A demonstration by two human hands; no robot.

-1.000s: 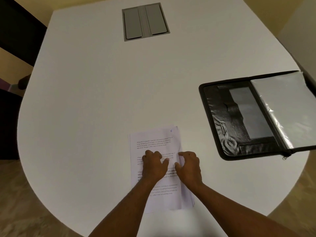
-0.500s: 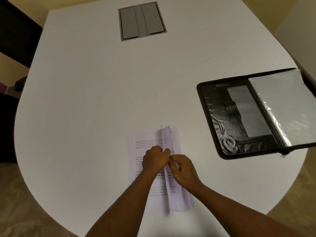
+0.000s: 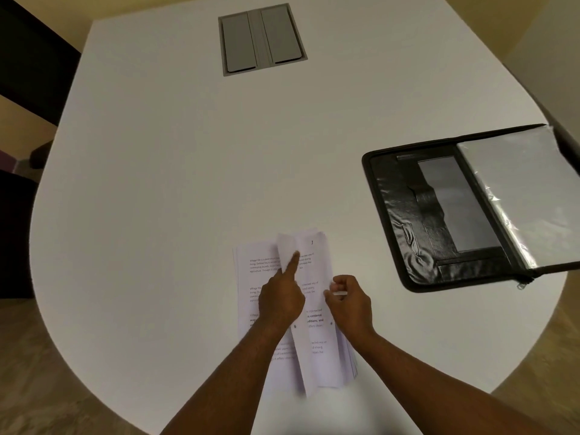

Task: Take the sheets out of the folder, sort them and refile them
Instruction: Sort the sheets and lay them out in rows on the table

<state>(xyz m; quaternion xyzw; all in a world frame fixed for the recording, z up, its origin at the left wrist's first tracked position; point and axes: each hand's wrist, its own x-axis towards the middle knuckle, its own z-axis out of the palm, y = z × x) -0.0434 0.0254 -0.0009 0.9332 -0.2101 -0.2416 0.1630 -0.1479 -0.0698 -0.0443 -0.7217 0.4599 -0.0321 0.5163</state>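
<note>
Sheets [image 3: 292,309] out of the folder [image 3: 405,215], stacked on the white table [image 3: 157,183] at lower centre of frame; extraction looks done. Sorting appears under way, refiling not yet begun.

Left hand [image 3: 281,301] rests on the stack, index finger straight and pointing up-frame under a lifted sheet [image 3: 309,346]; other fingers curled. It props the page rather than grips it.

Right hand [image 3: 350,304] at the stack's right edge, fingers curled, pinching what seems to be a sheet edge; the exact hold is small and blurred.

Lifted sheet stands bowed, partway turned toward the left of the pile.

Folder lies open at right of frame, well apart from the stack. Left panel: black pockets, a grey insert showing. Right panel: clear plastic sleeves, no printed page visible in them, so judged empty of the task's paper.

Grey hatch [image 3: 262,39] set into the table, upper centre, shut
</note>
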